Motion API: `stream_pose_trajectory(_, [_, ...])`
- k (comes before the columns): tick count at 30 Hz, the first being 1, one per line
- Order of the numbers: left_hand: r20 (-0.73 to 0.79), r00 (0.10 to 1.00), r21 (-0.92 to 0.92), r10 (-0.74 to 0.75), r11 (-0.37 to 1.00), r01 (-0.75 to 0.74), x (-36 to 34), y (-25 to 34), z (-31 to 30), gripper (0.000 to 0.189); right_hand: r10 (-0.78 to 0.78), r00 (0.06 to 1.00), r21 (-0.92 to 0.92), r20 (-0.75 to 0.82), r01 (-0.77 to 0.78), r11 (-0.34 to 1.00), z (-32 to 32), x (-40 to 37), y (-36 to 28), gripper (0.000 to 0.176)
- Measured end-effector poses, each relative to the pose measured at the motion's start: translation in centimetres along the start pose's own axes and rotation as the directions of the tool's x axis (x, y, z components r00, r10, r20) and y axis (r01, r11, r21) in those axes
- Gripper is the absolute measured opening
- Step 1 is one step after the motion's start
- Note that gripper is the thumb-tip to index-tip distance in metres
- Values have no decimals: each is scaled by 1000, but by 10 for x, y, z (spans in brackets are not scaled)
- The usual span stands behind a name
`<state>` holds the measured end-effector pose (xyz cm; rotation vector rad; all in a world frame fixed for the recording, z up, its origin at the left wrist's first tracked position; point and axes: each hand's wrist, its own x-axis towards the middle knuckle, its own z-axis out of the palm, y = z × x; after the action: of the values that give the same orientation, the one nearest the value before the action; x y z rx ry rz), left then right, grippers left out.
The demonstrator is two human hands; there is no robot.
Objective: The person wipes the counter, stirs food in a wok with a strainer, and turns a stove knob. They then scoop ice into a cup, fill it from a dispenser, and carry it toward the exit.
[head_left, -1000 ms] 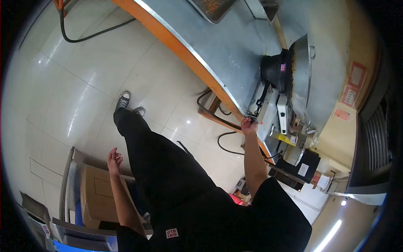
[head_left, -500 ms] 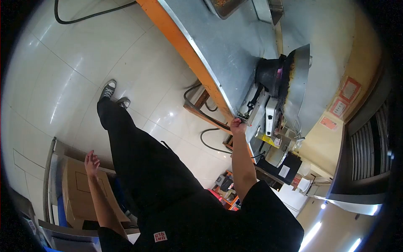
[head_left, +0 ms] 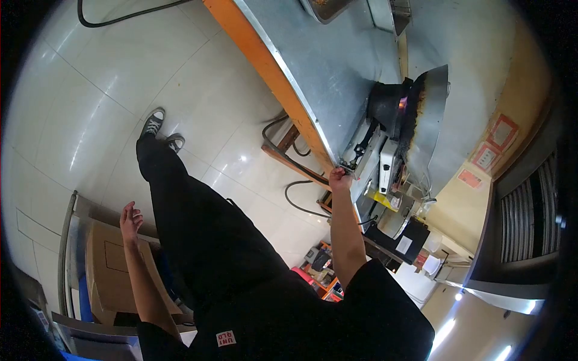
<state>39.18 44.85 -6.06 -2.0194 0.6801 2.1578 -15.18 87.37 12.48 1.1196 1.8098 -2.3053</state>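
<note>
My right hand [head_left: 340, 178] is closed on a small metal valve [head_left: 349, 171] at the edge of the metal-topped table; its fingers partly hide the valve. Past it, a black burner [head_left: 385, 107] holds a large wok [head_left: 428, 114] with a browned, sooty underside. A small pink-orange flame [head_left: 402, 103] shows between burner and wok. My left hand [head_left: 130, 222] hangs empty at the left, fingers loosely apart, above a cardboard box [head_left: 114, 265].
The orange-edged table [head_left: 325, 72] carries metal trays [head_left: 325, 8] at the top. A white device [head_left: 388, 167] stands beside the wok. Black hoses [head_left: 289, 157] run below the table edge. A metal rail [head_left: 67, 253] borders the box.
The flame under the wok looks brighter and larger. My left hand has moved slightly up in view; my right hand stays at the valve. The view has shifted a little.
</note>
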Motion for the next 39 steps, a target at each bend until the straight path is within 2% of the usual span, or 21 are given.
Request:
stream_pose_trajectory(5, [-60, 997, 10, -57, 998, 58, -2, -5, -5, 27, -5, 997, 6, -74, 5, 1000, 7, -5, 1, 21])
stream_pose_trajectory(11, [-20, 1000, -3, -1, 1000, 1, 8, -26, -14, 26, 15, 998, 19, -66, -13, 1000, 3, -2, 0, 20])
stream_pose_trajectory(14, [-50, 998, 25, -42, 999, 43, 5, -20, -7, 27, 9, 999, 0, -38, -9, 1000, -6, 11, -1, 20])
stream_pose_trajectory(17, [-32, 999, -41, -37, 999, 36, 9, -23, -4, 26, -41, 995, -48, -88, 37, 998, 10, -9, 3, 22])
stream_pose_trajectory(20, [54, 994, 8, 100, 995, -101, 20, -40, -13, 26, -33, 999, -35, -7, 33, 999, -5, 7, 2, 22])
stream_pose_trajectory(23, [-12, 1000, -37, -13, 999, 12, 3, -21, -2, 26, -48, 998, -48, -35, 46, 998, 3, -3, 3, 23])
stream_pose_trajectory(26, [-40, 999, -36, -29, 999, 28, 3, -24, -5, 27, -38, 999, -75, -32, 36, 997, -4, 9, 1, 23])
stream_pose_trajectory(29, [-2, 1000, -39, 5, 999, -5, 17, -43, -17, 26, -62, 998, -48, -30, 61, 997, 2, 0, 3, 22])
stream_pose_trajectory(32, [-20, 999, -25, -46, 999, 45, 20, -45, -21, 27, -81, 997, -51, -7, 81, 995, 5, -6, 5, 21])
stream_pose_trajectory(35, [-65, 997, 20, -35, 999, 36, -1, -26, -6, 29, -102, 995, -61, 16, 103, 993, -20, 34, 0, 21])
stream_pose_trajectory(39, [-36, 999, 39, -37, 999, 39, 7, -33, -10, 31, -76, 997, -73, 2, 76, 994, -10, 14, 2, 22])
